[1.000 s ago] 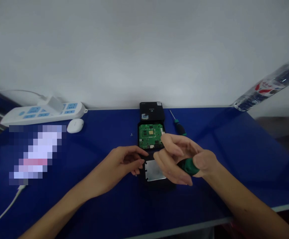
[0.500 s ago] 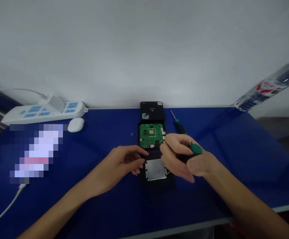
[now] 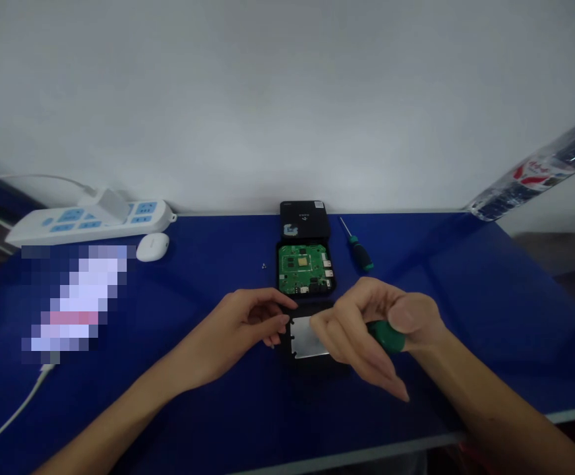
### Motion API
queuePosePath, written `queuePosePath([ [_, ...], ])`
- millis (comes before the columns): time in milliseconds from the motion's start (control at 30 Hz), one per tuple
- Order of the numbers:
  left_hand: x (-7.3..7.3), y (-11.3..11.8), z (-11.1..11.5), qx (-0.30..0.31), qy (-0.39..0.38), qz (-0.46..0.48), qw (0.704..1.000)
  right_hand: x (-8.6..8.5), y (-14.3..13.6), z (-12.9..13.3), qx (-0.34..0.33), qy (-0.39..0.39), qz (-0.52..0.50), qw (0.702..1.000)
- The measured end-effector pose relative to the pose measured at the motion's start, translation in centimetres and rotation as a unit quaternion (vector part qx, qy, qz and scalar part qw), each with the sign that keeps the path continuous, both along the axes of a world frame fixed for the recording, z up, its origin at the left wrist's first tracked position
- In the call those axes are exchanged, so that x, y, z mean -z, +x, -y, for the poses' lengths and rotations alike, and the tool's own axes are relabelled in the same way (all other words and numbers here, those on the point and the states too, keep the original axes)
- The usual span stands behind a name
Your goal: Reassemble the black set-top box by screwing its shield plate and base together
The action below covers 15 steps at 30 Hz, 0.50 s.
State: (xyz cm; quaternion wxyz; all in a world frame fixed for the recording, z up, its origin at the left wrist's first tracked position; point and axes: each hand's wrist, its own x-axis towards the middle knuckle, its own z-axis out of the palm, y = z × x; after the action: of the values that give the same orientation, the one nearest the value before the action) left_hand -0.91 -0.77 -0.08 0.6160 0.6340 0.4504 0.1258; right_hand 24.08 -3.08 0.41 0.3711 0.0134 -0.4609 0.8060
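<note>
A black panel with a silver metal plate (image 3: 307, 338) lies near the middle of the table. My left hand (image 3: 250, 323) pinches or touches the panel's left edge with thumb and index finger. Over its right side, my right hand (image 3: 371, 326) is closed round a green-ended screwdriver (image 3: 390, 336), whose tip is hidden behind the fingers. Just beyond the panel, a green circuit board (image 3: 295, 267) sits in an open black case. A black lid (image 3: 303, 221) rests behind that case, by the wall.
A second screwdriver (image 3: 359, 252) lies right of the board. Tiny screws (image 3: 264, 266) are left of it. A power strip (image 3: 90, 223), white earbud case (image 3: 152, 247) and blurred-out phone (image 3: 77, 297) are at left. A water bottle (image 3: 537, 173) is at far right.
My right hand has moved down and slightly right with the screwdriver, uncovering the board's right corner and the second screwdriver's handle. My left hand has barely moved.
</note>
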Motion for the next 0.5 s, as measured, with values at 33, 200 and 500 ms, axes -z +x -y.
queuePosePath([
  [33,0.0,0.0,0.0,0.002,0.002,-0.002,1.0,0.1,0.0,0.0,-0.001,-0.007,-0.003,1.0],
  [200,-0.2,0.1,-0.1,0.005,0.002,-0.003,1.0,1.3,0.0,0.2,-0.02,-0.026,-0.039,0.999],
  [500,-0.1,0.1,-0.1,0.003,-0.007,0.0,1.0,1.5,-0.2,0.4,-0.048,-0.064,-0.025,0.996],
])
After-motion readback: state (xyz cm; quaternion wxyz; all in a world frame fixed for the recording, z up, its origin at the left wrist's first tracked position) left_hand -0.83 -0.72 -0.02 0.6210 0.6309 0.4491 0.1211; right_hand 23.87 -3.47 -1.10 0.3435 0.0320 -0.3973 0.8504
